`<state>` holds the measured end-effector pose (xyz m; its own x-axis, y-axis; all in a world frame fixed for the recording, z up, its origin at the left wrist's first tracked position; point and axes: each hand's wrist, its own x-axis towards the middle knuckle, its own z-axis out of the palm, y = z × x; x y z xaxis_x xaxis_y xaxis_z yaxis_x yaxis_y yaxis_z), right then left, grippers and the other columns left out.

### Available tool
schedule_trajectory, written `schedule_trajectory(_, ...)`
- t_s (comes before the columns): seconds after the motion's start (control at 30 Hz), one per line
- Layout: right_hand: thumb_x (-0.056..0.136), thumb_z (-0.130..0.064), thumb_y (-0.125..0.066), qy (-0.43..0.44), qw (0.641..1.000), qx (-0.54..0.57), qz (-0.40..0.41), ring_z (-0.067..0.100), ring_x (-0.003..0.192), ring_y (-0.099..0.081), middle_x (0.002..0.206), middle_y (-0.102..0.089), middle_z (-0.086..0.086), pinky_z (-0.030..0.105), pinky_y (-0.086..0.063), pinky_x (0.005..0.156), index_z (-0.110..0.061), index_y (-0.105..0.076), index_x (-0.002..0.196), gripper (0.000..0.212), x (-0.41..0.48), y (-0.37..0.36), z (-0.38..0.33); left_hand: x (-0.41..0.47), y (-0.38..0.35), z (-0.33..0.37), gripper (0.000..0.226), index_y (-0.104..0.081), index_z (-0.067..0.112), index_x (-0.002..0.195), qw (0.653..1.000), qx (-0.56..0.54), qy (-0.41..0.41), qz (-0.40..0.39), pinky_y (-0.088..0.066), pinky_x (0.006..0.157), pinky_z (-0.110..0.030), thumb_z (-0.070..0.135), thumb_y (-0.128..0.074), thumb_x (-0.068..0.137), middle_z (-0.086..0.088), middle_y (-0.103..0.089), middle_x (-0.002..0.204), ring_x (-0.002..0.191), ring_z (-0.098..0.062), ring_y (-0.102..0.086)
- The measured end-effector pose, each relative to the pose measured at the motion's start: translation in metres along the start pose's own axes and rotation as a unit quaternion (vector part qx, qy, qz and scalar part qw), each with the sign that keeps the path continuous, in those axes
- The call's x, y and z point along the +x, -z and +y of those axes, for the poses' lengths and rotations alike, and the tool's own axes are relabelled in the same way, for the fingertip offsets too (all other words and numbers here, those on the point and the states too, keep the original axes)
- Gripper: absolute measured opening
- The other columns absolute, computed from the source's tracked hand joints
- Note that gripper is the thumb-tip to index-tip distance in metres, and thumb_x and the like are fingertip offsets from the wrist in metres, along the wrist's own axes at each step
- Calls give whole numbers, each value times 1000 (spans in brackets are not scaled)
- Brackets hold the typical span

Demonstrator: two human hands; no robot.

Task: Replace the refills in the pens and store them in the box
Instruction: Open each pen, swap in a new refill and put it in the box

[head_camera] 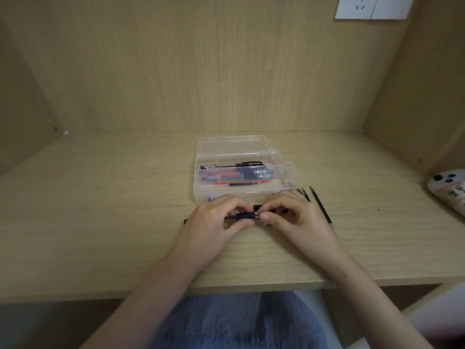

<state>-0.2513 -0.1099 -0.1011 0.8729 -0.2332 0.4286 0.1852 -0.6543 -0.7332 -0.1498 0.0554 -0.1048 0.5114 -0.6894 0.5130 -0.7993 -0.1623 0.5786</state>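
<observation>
A clear plastic box [198, 190] stands open on the wooden desk, its lid folded back. Inside lie several pens [239, 172] and a thin red refill [241, 183]. Just in front of the box, my left hand [216, 222] pinches the black grip section of a pen [245, 216]. My right hand [294, 215] pinches the same pen's other half, thumb and fingertips meeting the left hand's at the joint. The pen lies level, a little above the desk. Several dark refills [319, 206] lie on the desk to the right of my right hand.
A phone in a patterned case [450, 190] lies at the desk's right edge. Wooden walls close the desk at the back and both sides. A small dark piece [185, 222] lies left of my left hand. The desk's front edge [226, 288] runs below my wrists.
</observation>
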Motion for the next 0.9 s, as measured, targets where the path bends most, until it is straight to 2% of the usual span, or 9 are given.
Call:
schedule_trajectory(0.13, 77, -27, -74, -22, 999, 28, 8, 12, 90, -55, 92, -65, -13, 14, -39, 79, -25, -69, 98, 23, -1, 1, 0, 0, -1, 0, 18, -64, 27, 93, 1000, -9, -1, 7, -50, 71, -25, 26, -73, 77, 20, -63, 91, 83, 0, -59)
schedule_trajectory(0.2, 80, -31, -69, -24, 1000, 20, 4, 10, 91, -55, 89, -65, -12, 14, -38, 79, -24, -70, 96, 17, -1, 0, -1, -1, -1, 0, 18, -64, 25, 93, 1000, -6, -1, 8, -50, 71, -24, 26, -73, 77, 20, -63, 91, 84, 0, -59)
schedule_trajectory(0.3, 81, -22, -70, -13, 1000, 8, 1, 12, 88, -53, 84, -63, -13, 13, -36, 77, -23, -71, 83, 2, 0, -1, 1, 0, 0, 2, 17, -65, 23, 92, 1000, 7, -6, 4, -48, 70, -19, 26, -73, 76, 26, -58, 88, 84, 2, -57)
schedule_trajectory(0.43, 76, -18, -76, -20, 999, 25, 1, 12, 86, -52, 87, -63, -13, 14, -37, 77, -24, -71, 88, 15, -1, 0, 2, 0, 1, 3, 16, -65, 24, 91, 999, 28, -13, 9, -47, 68, -18, 28, -72, 77, 22, -61, 88, 84, 1, -58)
schedule_trajectory(0.53, 76, -32, -73, -43, 998, 54, 6, 11, 89, -54, 92, -65, -11, 12, -37, 77, -29, -68, 103, 27, -1, 0, 0, -1, 2, 3, 15, -65, 28, 92, 998, 51, -10, 19, -45, 67, -15, 31, -70, 79, 21, -63, 89, 84, 2, -58)
schedule_trajectory(0.6, 78, -41, -64, -42, 998, 41, 5, 8, 91, -55, 91, -65, -13, 12, -37, 78, -29, -69, 100, 25, 0, 0, -1, -1, 2, 3, 15, -65, 29, 92, 999, 50, -5, 18, -44, 67, -13, 32, -70, 78, 20, -64, 90, 84, 3, -58)
schedule_trajectory(0.73, 80, -26, -71, -9, 1000, -8, 1, 12, 89, -54, 81, -65, -8, 22, -40, 81, -25, -71, 81, 1, 0, -1, 0, -1, 2, 5, 14, -66, 27, 90, 998, 64, -9, 14, -40, 66, -7, 32, -70, 78, 19, -65, 88, 84, 3, -56)
schedule_trajectory(0.83, 76, -17, -75, -6, 1000, 5, 10, 10, 85, -52, 82, -64, -11, 15, -38, 76, -23, -71, 82, 9, -1, 0, 0, -2, 2, 6, 14, -66, 27, 90, 998, 67, -8, 13, -41, 66, -9, 36, -68, 80, 19, -65, 88, 83, 3, -56)
schedule_trajectory(0.9, 76, -13, -76, -9, 1000, 17, 18, 8, 82, -51, 85, -62, -13, 11, -36, 75, -23, -70, 82, 13, -2, 0, -1, -2, 2, 5, 16, -65, 28, 92, 998, 63, -1, 16, -45, 66, -15, 41, -63, 81, 19, -65, 89, 83, 3, -57)
